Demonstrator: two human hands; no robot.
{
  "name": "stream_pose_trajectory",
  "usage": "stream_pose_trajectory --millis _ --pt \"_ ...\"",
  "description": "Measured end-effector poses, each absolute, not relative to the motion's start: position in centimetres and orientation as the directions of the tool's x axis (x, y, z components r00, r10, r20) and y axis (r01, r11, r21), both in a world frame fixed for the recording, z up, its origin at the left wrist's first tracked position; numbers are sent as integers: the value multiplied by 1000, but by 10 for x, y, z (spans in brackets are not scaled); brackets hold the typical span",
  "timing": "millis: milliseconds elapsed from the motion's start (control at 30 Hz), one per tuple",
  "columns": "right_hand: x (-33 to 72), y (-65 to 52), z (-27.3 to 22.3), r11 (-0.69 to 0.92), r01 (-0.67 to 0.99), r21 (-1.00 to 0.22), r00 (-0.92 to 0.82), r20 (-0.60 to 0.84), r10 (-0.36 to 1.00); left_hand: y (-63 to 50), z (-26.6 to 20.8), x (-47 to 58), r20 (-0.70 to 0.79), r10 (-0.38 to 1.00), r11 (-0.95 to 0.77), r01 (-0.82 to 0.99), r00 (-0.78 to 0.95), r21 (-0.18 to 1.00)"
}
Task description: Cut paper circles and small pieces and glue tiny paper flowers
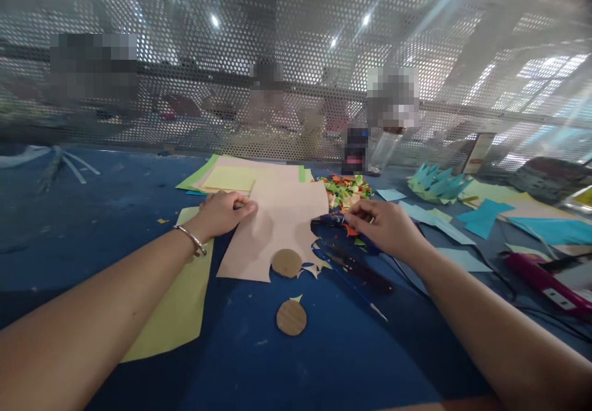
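My left hand (226, 212), with a silver bangle at the wrist, is closed on the left edge of a pale pink paper sheet (291, 214). Curved bites are cut out of the sheet's lower right side. My right hand (386, 226) has its fingers curled at a dark blue corded tool (330, 219) that looks like a glue gun, its tip by the sheet's right edge. A round brown cardboard disc (285, 264) lies at the sheet's lower edge. Nearer me lies a second cardboard disc (291, 318) on the blue table.
A yellow-green sheet (176, 312) lies under my left forearm. Behind are stacked papers (226, 178) and colourful paper scraps (346, 189). A thin brush-like stick (365, 297), blue paper pieces (437, 223), a folded paper form (437, 183) and a magenta power strip (546, 284) lie rightward. A perforated screen (185, 103) stands behind.
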State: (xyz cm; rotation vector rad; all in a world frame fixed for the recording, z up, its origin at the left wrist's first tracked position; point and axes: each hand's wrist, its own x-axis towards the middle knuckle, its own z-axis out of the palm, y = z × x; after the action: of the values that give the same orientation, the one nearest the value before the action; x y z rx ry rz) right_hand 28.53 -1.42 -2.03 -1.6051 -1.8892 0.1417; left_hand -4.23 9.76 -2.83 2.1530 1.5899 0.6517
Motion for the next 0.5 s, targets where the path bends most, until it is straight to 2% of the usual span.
stream_pose_trajectory --millis 133,200,267,300,367,500 --pt "291 -12 -21 210 856 -472 -28 362 932 89 -26 -34 86 945 -277 633 314 723" --pt "293 -11 -21 199 864 -462 -30 349 937 83 -23 -30 40 960 -168 456 276 874" --pt "295 -11 -22 195 870 -452 -37 334 942 77 -18 -26 -47 966 -2 188 253 982" --pt "295 -11 -22 193 872 -449 -41 327 944 74 -15 -25 -96 958 75 86 271 993" --pt "294 -11 -23 193 872 -450 -46 318 947 68 -9 -25 -164 915 178 -4 368 984" --pt "287 -18 -22 243 852 -464 -71 357 931 63 -5 -33 -281 759 282 93 587 955"
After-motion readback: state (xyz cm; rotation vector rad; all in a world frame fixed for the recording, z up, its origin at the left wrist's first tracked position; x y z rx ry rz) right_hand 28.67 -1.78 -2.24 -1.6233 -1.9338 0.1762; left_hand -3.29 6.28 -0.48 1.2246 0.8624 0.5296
